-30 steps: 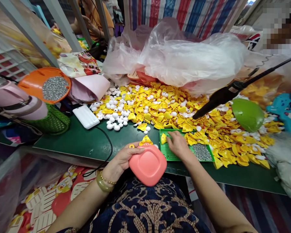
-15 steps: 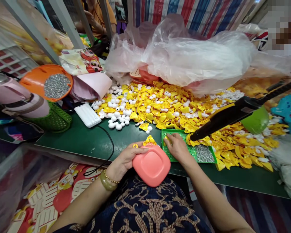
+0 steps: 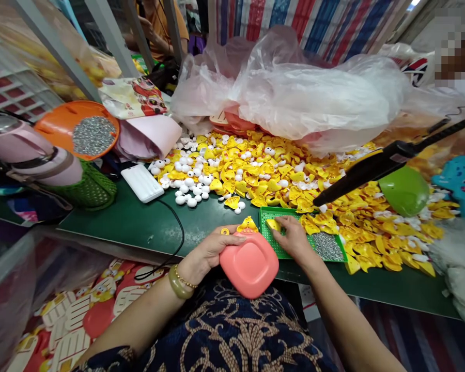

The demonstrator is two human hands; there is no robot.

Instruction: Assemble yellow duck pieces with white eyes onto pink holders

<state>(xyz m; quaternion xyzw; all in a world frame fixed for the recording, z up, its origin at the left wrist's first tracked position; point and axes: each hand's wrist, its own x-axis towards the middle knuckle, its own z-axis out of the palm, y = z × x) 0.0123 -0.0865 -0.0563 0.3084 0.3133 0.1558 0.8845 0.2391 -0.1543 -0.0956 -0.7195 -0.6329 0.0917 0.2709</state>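
An orange bowl [image 3: 54,120] of beads [image 3: 94,135] is sitting far left, with a white power bank [image 3: 142,183] lying near it on the green table [image 3: 139,225]. The left hand [image 3: 213,251] is gripping a pink case [image 3: 250,264] at the table's edge, and a duck part [image 3: 247,225] is sitting just above the case. The right hand [image 3: 294,238] is pinching a yellow shell [image 3: 273,224] over the left end of a green tray [image 3: 266,243]. Behind them a yellow pile [image 3: 256,170] is spreading, and a black tool [image 3: 364,170] is slanting over it. The print on the packets is too small to read.
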